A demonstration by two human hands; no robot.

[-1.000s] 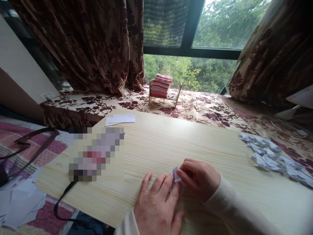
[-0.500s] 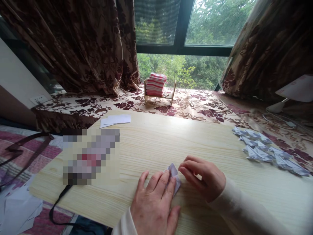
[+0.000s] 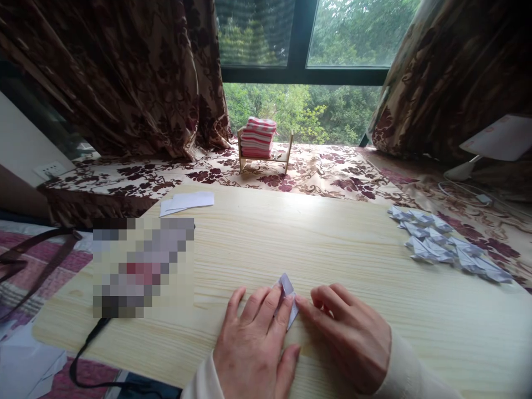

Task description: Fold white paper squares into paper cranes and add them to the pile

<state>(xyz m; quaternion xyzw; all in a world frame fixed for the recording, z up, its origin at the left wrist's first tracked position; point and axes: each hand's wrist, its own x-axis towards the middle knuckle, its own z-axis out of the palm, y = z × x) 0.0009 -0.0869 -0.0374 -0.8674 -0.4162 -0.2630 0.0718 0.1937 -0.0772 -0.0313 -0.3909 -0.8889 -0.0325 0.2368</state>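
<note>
A small piece of folded white paper point(image 3: 290, 302) lies on the wooden table, one pointed corner facing away from me. My left hand point(image 3: 257, 338) rests over it, palm down with its fingers stretched out, and the fingertips press the paper against the tabletop. At the paper's right edge is my right hand point(image 3: 349, 332), its index fingertip on the edge and the other fingers curled in. The thumb of that hand is hidden. Part of the paper is covered by my left fingers.
Several folded paper pieces point(image 3: 444, 244) stand in rows at the table's right. Flat paper strips point(image 3: 189, 201) lie at the back left, near a blurred-out object point(image 3: 145, 266) with a black strap point(image 3: 81, 346). A small rack of striped cloths point(image 3: 257, 138) stands on the windowsill.
My right index finger has come down onto the paper's right edge. The paper shows narrower than before, its right side folded inward. My left hand keeps pressing it; the view has shifted slightly.
</note>
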